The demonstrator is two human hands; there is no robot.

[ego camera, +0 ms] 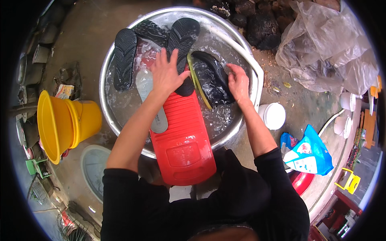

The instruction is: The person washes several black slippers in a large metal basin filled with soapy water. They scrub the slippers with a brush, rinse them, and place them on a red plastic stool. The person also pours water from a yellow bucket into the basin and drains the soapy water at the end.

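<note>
My left hand point(169, 72) has its fingers spread over a black sandal sole point(183, 39); whether it presses on it is unclear. Below that hand a grey insole point(159, 122) with writing lies on a red plastic washboard point(184, 135), which leans over the near rim of a large metal basin point(104, 90) of sudsy water. My right hand point(239, 82), fingers bent, is at the edge of a wet black shoe point(212, 73); its grip cannot be made out. A yellow-green strip point(199, 84) lies left of the shoe. More black soles point(125, 58) rest at the basin's left.
A white hose point(241, 49) bends over the basin's right rim. Right of it stand a white tub point(273, 116) and a blue detergent bag point(313, 153). Yellow buckets point(87, 117) and a grey lid point(95, 168) are left. Plastic sheeting point(325, 45) lies at upper right.
</note>
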